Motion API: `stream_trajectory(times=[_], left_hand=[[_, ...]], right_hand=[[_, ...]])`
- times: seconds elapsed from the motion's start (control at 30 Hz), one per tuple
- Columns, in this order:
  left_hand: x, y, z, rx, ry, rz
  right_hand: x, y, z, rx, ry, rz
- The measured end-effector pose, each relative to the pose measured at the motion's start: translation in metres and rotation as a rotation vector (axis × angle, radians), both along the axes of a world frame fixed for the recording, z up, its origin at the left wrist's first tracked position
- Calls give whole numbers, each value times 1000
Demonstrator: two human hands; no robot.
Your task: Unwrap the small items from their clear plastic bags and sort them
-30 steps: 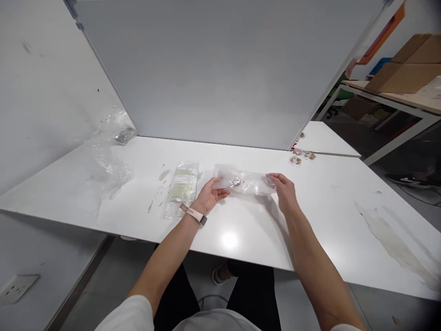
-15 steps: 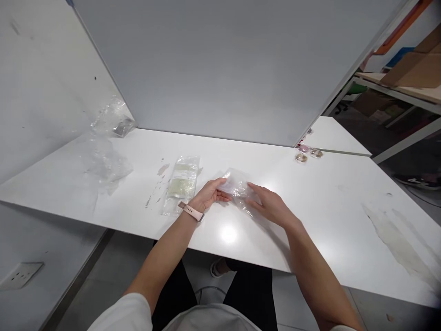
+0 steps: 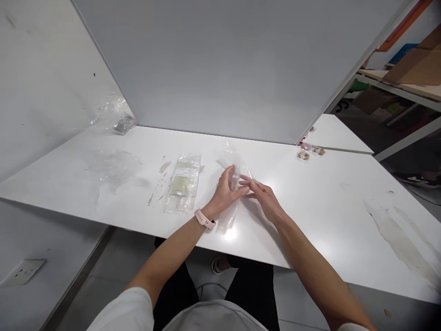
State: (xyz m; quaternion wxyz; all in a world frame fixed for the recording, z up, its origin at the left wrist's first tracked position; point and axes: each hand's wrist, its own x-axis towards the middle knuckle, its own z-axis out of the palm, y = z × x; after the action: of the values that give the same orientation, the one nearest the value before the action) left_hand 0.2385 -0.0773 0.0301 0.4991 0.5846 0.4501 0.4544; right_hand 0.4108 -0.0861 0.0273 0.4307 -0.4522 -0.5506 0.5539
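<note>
A crinkled clear plastic bag stands out above and below my hands near the middle of the table. My left hand, with a pink watch strap at the wrist, curls its thumb and fingers round the bag's middle. From the other side my right hand pinches the bag, its fingertips meeting the left thumb. Part of the plastic is hidden behind the fingers. Left of my hands lies a clear packet with light green contents and a white label, touched by neither hand.
Loose clear plastic film is spread on the table's left side. Another crumpled bag with something grey in it rests in the back left corner. Several small wrapped pieces lie by the right end of the grey panel.
Both hands have drawn together on the bag. The left hand has moved right and turned more upright, and the bag now stretches lengthwise from far to near instead of bunching between the hands.
</note>
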Motion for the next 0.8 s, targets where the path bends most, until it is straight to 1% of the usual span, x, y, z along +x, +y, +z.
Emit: stream_trajectory(times=[0.07,0.13,0.2,0.23,0.27,0.33,0.37,0.4,0.43,0.5,0.53,0.57,0.6,0.63,0.67,0.7,0.73,0.8], left_hand=[[-1,1,3,-112,-115,-43],[-5,7,3,-238,-219,-33],[-11,16,-2,-309,-224,28],[-14,20,-5,-311,-177,75],[-17,23,-8,-297,-102,127],[-20,26,-14,-232,87,218],[-21,26,-16,-168,185,259],[-21,25,-17,-77,281,303],[-19,24,-17,39,375,347],[-14,20,-17,321,542,388],[-10,19,-16,454,611,354],[-5,19,-16,564,671,271],[0,19,-16,642,724,154],[5,20,-16,689,774,23],[9,21,-17,708,821,-96],[12,22,-17,709,864,-184],[14,24,-17,704,898,-231],[12,25,-14,697,930,-225]], right_hand=[[0,-1,6,45,57,63],[6,0,12,53,72,83],[20,2,17,14,17,28],[28,4,18,-20,-61,-28],[37,6,19,-56,-186,-101],[54,9,18,-100,-542,-291],[60,10,16,-85,-721,-392],[65,11,14,-37,-868,-483],[67,11,12,38,-968,-559],[66,13,7,238,-1037,-653],[63,14,3,343,-1033,-658],[58,15,-2,434,-1021,-632],[53,17,-7,504,-1003,-576],[48,19,-14,549,-987,-495],[43,21,-21,570,-977,-397],[39,24,-28,567,-977,-305],[36,26,-35,550,-989,-236],[33,31,-46,497,-1035,-154]])
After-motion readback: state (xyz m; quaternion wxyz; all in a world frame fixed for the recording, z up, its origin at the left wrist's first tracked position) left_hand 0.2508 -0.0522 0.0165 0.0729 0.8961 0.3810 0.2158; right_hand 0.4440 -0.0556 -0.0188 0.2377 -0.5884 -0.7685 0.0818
